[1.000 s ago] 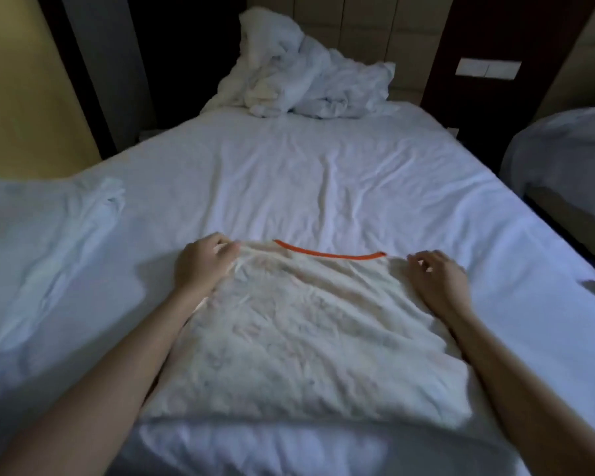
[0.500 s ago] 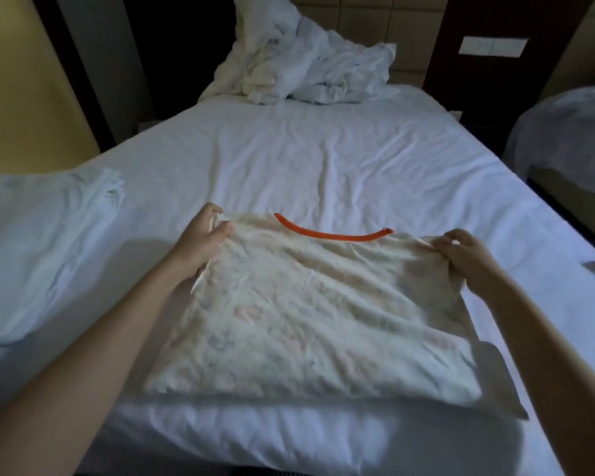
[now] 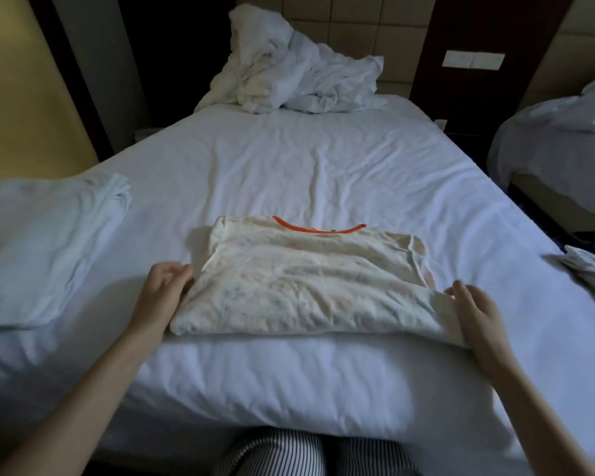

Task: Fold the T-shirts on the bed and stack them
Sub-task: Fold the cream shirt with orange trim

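Observation:
A folded cream T-shirt (image 3: 306, 283) with an orange collar lies flat on the white bed (image 3: 323, 173), close to the front edge. My left hand (image 3: 167, 288) sits at the shirt's left side, its loosely bent fingers touching the edge. At the shirt's near right corner, my right hand (image 3: 474, 310) rests with relaxed fingers on the fabric. A folded white T-shirt stack (image 3: 49, 252) sits on the bed to the left.
A crumpled pile of white clothes (image 3: 289, 73) lies at the headboard. Another bit of cloth (image 3: 588, 269) shows at the bed's right edge. A second bed (image 3: 560, 132) stands to the right, a yellow wall to the left. My striped trousers (image 3: 306, 455) are below.
Both hands pinched the shirt's far corners, lifted them and laid the shirt down further up the bed. They have let go and slid back to its near sides.

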A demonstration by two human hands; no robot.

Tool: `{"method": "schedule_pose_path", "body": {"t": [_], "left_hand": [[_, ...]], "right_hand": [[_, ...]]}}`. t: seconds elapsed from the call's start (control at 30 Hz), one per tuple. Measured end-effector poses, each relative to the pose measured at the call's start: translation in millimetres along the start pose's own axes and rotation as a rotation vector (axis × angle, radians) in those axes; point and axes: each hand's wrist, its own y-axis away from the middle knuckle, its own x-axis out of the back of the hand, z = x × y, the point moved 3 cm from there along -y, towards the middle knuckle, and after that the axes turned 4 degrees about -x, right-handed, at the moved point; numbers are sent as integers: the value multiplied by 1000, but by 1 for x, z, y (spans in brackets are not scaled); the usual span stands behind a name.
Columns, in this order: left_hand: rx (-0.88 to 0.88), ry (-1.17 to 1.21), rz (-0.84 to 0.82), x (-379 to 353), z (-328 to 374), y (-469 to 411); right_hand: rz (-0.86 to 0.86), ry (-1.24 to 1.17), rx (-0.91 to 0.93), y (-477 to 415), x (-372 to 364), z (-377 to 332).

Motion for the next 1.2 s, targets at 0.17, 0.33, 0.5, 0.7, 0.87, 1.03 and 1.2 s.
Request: {"method": "schedule_pose_path", "body": {"t": [0.17,0.33,0.5,0.7,0.87,1.03,1.2], "left_hand": [[-53,-206,-212,15,4,58],[-25,40,-174,17,16,65],[-94,-433,-199,40,7,78],[4,-234,-185,23,21,71],[-23,-318,-79,34,18,61],[-105,-702,-206,44,14,65],[-375,-834,-98,6,50,55]], "right_hand": [[-142,-11,-53,43,10,1],[-94,-187,-88,63,21,-12],[63,278,-26,83,46,28],[-30,235,-74,83,27,-1],[-29,297,-105,83,13,3],[-62,471,-47,82,24,25],[67,378,94,73,10,-34]]}}
